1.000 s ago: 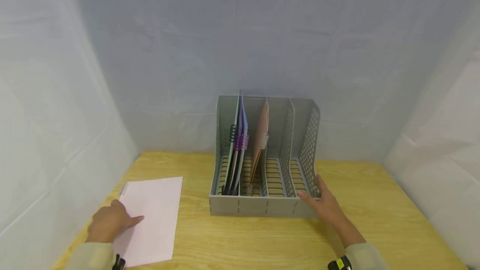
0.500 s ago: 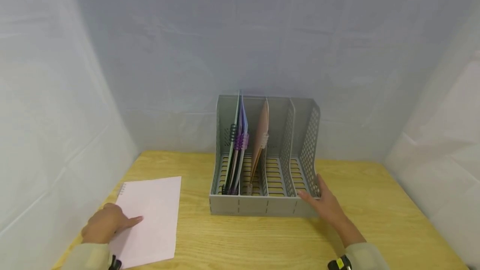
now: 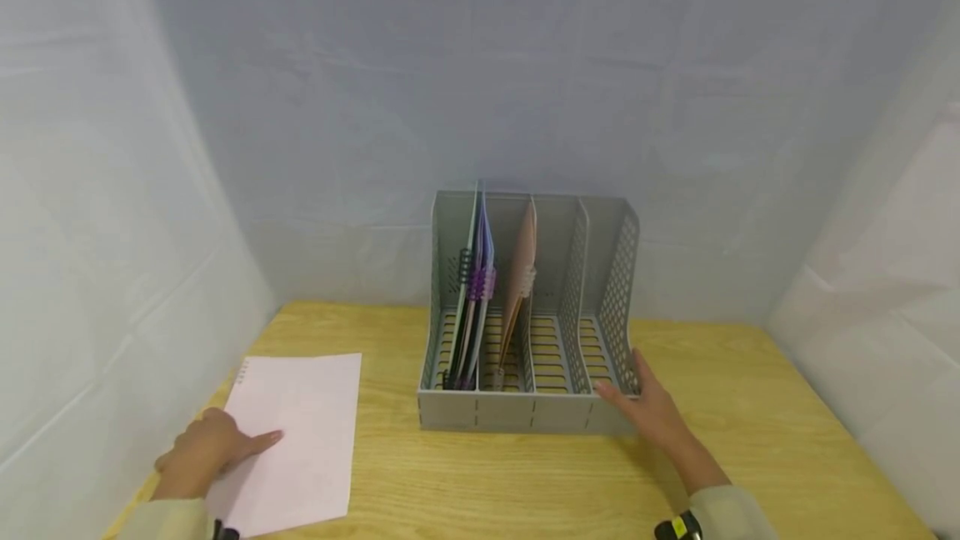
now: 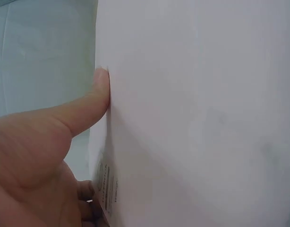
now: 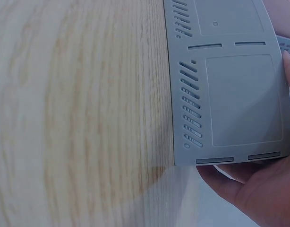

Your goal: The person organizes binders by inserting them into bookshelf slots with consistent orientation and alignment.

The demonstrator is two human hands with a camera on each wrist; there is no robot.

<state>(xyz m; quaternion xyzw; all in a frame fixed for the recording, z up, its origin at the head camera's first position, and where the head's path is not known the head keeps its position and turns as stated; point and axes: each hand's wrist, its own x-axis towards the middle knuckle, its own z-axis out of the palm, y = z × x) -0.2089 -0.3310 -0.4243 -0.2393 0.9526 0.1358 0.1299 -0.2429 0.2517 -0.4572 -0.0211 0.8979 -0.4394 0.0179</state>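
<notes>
A white spiral notebook [image 3: 315, 440] lies on the left of the table, its coil at the far left corner. My left hand [image 3: 204, 447] pinches its left edge: the thumb [image 4: 101, 87] is on the page, and curled fingers show below beside a barcode. On the right, my right hand [image 3: 662, 419] grips the front right corner of a grey file rack [image 3: 502, 412]. Its thumb is on the front rim and its fingers are around the outer side. Several spiral notebooks [image 3: 480, 273] stand in the leftmost compartment; brownish-pink ones [image 3: 522, 265] lean in the second.
The rack stands on a wood-grain table [image 3: 420, 490], close to the back wall [image 3: 360, 148]. Pale sheeting [image 3: 90, 232] hangs along the left side, and more sheeting [image 3: 885, 273] on the right. Slotted floors show in the rack's two right compartments.
My left hand has shifted slightly left, and the notebook under it has slid and turned a little that way. My right hand and the rack stay put.
</notes>
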